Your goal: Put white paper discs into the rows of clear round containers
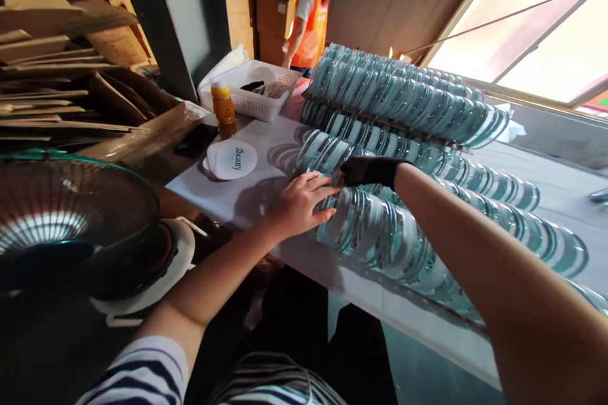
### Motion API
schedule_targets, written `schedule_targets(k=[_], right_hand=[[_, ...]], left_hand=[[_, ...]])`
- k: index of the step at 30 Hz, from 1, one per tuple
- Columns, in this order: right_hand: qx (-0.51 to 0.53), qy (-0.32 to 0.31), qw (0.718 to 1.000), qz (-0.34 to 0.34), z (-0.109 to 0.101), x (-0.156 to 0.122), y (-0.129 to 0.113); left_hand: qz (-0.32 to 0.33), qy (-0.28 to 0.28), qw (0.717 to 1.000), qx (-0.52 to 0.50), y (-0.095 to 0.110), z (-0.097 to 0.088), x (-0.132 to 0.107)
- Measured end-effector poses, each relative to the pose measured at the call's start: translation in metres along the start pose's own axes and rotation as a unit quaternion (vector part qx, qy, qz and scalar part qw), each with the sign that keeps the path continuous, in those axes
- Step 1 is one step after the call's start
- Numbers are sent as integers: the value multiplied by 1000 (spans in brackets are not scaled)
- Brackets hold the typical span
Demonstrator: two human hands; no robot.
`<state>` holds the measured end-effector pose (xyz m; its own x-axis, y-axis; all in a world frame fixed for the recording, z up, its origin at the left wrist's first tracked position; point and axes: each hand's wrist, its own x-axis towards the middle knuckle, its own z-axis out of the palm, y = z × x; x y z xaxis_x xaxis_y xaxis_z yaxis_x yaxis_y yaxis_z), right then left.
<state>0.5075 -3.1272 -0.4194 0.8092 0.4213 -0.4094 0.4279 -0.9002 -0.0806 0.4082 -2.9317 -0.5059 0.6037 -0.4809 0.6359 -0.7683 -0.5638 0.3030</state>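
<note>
Round clear glass discs (368,228) stand on edge in long rows on a white-covered table, with pale bands showing among them. My left hand (306,199), bare, is at the near end of the front row. Its fingers are stretched out and spread, the tips at the edges of the end discs. Just to the right, my right hand (368,171) wears a black glove and reaches down between the front row and the row behind. Its fingers are curled together against the discs; whatever is in them is hidden.
White round cards (232,160) lie left of the rows. Behind them stand an orange-yellow bottle (223,107) and a white basket (261,101). A fan (71,215) is at my left, near stacked cardboard (52,88). A person in an orange vest (313,31) stands beyond the table.
</note>
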Motion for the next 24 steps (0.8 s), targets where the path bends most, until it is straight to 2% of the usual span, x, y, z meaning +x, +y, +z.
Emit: schedule_targets(k=[2, 3, 5, 8, 9, 11, 13, 16, 18, 20, 22, 24], right_hand=[[-8, -40, 999, -14, -4, 7, -7], [-36, -33, 999, -16, -6, 6, -12], [-122, 16, 992, -12, -10, -9, -26], [-184, 125, 973, 57, 1, -51, -51], [-165, 159, 969, 90, 12, -66, -61], [-114, 211, 961, 140, 48, -94, -82], [-78, 208, 963, 152, 95, -111, -104], [-33, 181, 977, 107, 159, -119, -126], [-17, 174, 981, 86, 177, -122, -129], [-2, 184, 979, 86, 168, -129, -117], [-4, 236, 964, 123, 137, -137, -90], [-35, 303, 934, 187, 99, -138, -55]], left_hand=[[7, 4, 1000, 15, 0, 0, 0], [8, 5, 1000, 19, 0, -1, 0], [7, 2, 1000, 27, 1, -1, 0], [7, -1, 999, 36, 1, 0, 1], [8, 0, 999, 36, 1, 1, 1], [9, 1, 999, 34, 0, 3, 2], [10, 1, 999, 35, -1, 5, 3], [8, -10, 999, 43, 0, 2, 4], [-6, -24, 998, 59, 5, -4, 4], [-21, -36, 996, 84, 15, -9, 4], [-13, -48, 994, 101, 27, -10, 4], [17, -57, 993, 106, 39, -4, 5]])
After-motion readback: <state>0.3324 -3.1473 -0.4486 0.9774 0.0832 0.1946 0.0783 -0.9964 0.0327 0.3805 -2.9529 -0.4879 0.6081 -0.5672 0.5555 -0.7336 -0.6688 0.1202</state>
